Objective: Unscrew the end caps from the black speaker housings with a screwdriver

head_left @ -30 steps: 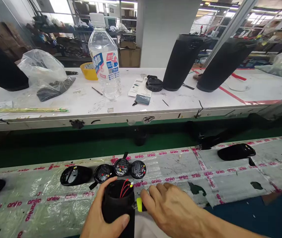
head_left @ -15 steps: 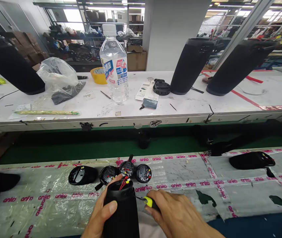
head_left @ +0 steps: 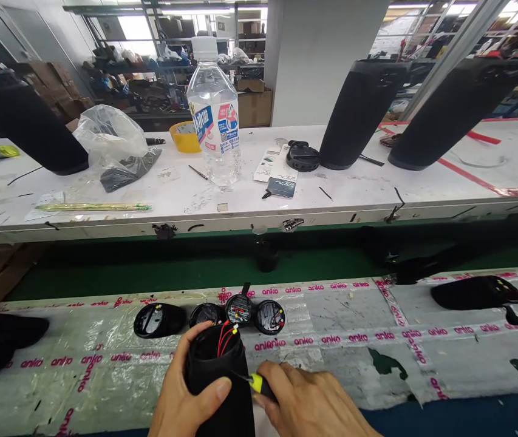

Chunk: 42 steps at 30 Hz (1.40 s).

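since half a second ago the right hand (head_left: 317, 403) has drawn its screwdriver (head_left: 259, 384) closer against the tube (head_left: 220, 379). left hand (head_left: 186, 397) wraps the tube, thumb across its front, upright at the counter (head_left: 331, 358) edge. black, open-topped, red wires (head_left: 224, 340) poking out. right grip pinches the yellow-collared screwdriver.

1. Ahead of you runs a long white bench (head_left: 377, 194), scuffed, with red tape lines toward its right end.
2. Between that bench and your near worktop lies a green conveyor belt (head_left: 149, 267).
3. Your near worktop (head_left: 340, 315) is covered in clear film and printed pink tape.
4. A broad white pillar (head_left: 317, 60) rises behind the bench.
5. Shelving (head_left: 149, 60) stacked with cardboard boxes fills the back, lit by bright ceiling strips.
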### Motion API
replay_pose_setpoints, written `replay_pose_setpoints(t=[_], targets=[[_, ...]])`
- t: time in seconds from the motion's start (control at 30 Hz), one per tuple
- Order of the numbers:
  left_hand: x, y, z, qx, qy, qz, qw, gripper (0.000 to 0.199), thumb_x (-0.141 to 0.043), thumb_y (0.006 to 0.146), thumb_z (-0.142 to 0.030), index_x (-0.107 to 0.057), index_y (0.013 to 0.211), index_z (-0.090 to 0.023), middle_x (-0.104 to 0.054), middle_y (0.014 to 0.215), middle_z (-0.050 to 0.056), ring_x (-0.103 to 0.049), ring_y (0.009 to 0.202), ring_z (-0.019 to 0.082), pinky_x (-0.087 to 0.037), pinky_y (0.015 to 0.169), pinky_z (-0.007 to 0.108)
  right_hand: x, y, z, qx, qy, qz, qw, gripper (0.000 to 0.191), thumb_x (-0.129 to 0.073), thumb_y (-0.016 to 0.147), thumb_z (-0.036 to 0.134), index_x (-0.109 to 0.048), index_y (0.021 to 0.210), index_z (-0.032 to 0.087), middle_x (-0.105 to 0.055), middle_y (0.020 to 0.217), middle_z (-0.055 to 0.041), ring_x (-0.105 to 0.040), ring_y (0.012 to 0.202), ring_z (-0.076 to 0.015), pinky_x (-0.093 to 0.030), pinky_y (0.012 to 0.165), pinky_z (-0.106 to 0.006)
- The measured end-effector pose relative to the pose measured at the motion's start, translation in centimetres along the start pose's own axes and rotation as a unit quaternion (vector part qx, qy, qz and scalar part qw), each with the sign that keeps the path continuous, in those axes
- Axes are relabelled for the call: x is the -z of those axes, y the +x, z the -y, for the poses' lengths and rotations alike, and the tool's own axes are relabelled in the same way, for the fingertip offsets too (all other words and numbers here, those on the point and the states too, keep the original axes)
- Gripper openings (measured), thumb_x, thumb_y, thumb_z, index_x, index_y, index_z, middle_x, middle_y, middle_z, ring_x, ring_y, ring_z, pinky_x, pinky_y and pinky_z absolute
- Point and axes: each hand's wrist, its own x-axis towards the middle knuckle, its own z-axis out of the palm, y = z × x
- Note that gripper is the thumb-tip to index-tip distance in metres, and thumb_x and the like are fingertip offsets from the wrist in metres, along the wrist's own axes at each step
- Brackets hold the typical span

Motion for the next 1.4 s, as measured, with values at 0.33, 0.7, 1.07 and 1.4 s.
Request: replay_pose_setpoints(t=[0.33, 0.7, 1.07, 1.4], targets=[[-0.5, 0.1, 0.0, -0.013, 0.055, -0.035, 0.998, 0.09, -0.087, 0.058, -0.057, -0.057, 0.137, -0.026, -0.083, 0.115, 0.005, -0.075, 0.104, 0.032, -0.059, 0.09, 0.034, -0.4, 0.0, -0.3, 0.011, 0.002, 0.012, 1.0, 0.033, -0.071, 0.097, 0.034, -0.041, 0.108, 0.027, -0.068, 0.078, 0.0078, -0.071, 0.055, -0.0195, -0.03, 0.043, -0.035], [-1.3, -0.3, 0.8, -0.056, 0.218, -0.146, 0.963, 0.075, -0.076, 0.064, -0.048, -0.057, 0.131, -0.023, -0.069, 0.122, 0.012, -0.065, 0.115, 0.041, -0.047, 0.105, 0.06, -0.2, -0.4, 1.9, -0.033, -0.135, 0.005, 0.99, 0.049, -0.081, 0.088, 0.048, -0.04, 0.103, 0.027, -0.066, 0.066, 0.007, -0.061, 0.037, -0.0203, -0.033, 0.034, -0.037], [-0.8, -0.3, 1.6, -0.077, 0.261, -0.164, 0.948, 0.072, -0.076, 0.063, -0.047, -0.058, 0.129, -0.025, -0.068, 0.124, 0.01, -0.063, 0.12, 0.04, -0.045, 0.111, 0.057, -0.9, 0.2, 2.9, -0.05, -0.136, 0.024, 0.989, 0.042, -0.084, 0.081, 0.04, -0.046, 0.089, 0.026, -0.062, 0.058, 0.0039, -0.058, 0.034, -0.0213, -0.021, 0.034, -0.038], [0.1, 0.3, 2.0, 0.002, 0.09, -0.108, 0.99, 0.077, -0.084, 0.061, -0.052, -0.062, 0.129, -0.027, -0.076, 0.114, 0.008, -0.072, 0.105, 0.039, -0.056, 0.096, 0.05, -1.5, 0.0, 1.9, -0.002, -0.018, -0.071, 0.997, 0.025, -0.062, 0.103, 0.041, -0.045, 0.109, 0.023, -0.067, 0.072, 0.0054, -0.066, 0.047, -0.0176, -0.036, 0.039, -0.034]])
